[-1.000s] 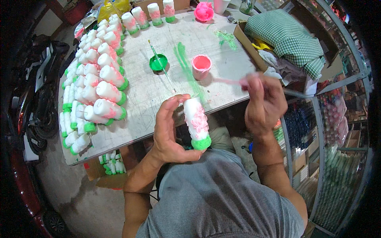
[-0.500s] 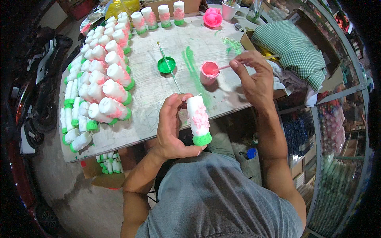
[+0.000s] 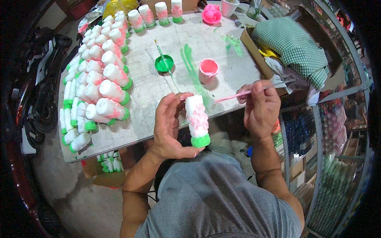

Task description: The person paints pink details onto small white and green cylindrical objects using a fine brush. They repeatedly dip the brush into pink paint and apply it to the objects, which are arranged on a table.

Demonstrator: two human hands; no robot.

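Observation:
My left hand (image 3: 170, 127) grips a white pillar candle (image 3: 194, 104) by its ends, near the table's front edge. Raised pink flowers run down its side and its base is green. In my right hand (image 3: 260, 107) a thin paintbrush (image 3: 238, 95) is pinched, its pink-coated end pointing left toward the candle but apart from it. A cup of pink paint (image 3: 208, 71) stands on the table beyond the brush. Left of that cup sits a small dish of green paint (image 3: 164, 63), with another paintbrush (image 3: 168, 69) lying across it.
Rows of similar candles (image 3: 113, 73) fill the table's left side, and several more stand along the back. A pink flower-shaped piece (image 3: 211, 14) and a white cup (image 3: 229, 7) are at the far edge. To the right sits a cardboard box (image 3: 258, 59) with checked green cloth (image 3: 291, 45).
My right hand has drawn the brush out of the pink paint cup and brought it nearer, toward the candle. My left hand still holds the candle in almost the same place.

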